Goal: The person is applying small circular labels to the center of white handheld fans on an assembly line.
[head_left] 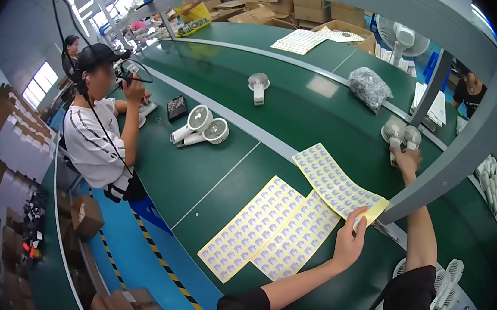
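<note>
My left hand point(351, 242) pinches the near edge of a yellow-backed sheet of small printed stickers point(337, 182). That sheet is lifted and curved, its far end over the metal rail. Two more sticker sheets, one on the left point(253, 227) and one closer to me point(296, 237), lie flat and touching on the green table. Stretched out to the right, my right hand point(408, 161) is closed around the handles of two small white handheld fans point(402, 133) on the green belt. Its fingertips are partly hidden.
A grey metal post point(462, 175) arches close by my right arm. Another handheld fan point(258, 87) lies on the belt, with a clear bag of parts point(370, 89) beyond. At the left, a co-worker point(100, 128) sits near paired fans point(202, 126) and a black box point(176, 108).
</note>
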Demonstrator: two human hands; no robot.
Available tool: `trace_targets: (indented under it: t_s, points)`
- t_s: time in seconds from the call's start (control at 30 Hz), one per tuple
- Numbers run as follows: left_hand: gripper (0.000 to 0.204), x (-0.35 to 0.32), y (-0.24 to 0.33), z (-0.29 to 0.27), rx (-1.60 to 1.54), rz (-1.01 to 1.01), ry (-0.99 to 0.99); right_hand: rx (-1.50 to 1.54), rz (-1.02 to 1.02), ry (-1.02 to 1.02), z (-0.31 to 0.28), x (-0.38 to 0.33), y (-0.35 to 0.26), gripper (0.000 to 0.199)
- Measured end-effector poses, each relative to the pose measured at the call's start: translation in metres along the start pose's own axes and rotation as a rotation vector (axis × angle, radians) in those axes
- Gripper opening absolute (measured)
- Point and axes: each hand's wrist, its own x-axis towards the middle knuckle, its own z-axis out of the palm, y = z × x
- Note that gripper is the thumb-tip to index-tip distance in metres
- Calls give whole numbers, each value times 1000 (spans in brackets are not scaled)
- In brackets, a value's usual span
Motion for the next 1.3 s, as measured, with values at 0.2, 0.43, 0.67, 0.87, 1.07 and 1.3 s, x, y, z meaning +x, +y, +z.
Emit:
trace_targets:
  t_s: [0.2, 0.43, 0.67, 0.87, 1.07, 1.3]
  points:
    - [30, -5, 1, -5, -131, -171, -93, 390, -81, -174, -25, -8, 52, 45]
    - [32, -5, -10, 1, -2, 11, -43, 1590, 85, -447, -131, -156, 153, 23]
    - [34, 11, 8, -9, -37, 17, -82, 1735, 202, -176, -149, -277, 155, 27]
    - [34, -24, 30, -5, -39, 66, -205, 1853, 273, -323, -136, -340, 135, 30]
    - [35, -49, 32, -41, 48, 13, -390, 1852, 244, -561, -106, -364, 113, 26]
    - [34, -47, 26, -32, 42, -118, -478, 1842, 385, -639, -93, -368, 119, 26]
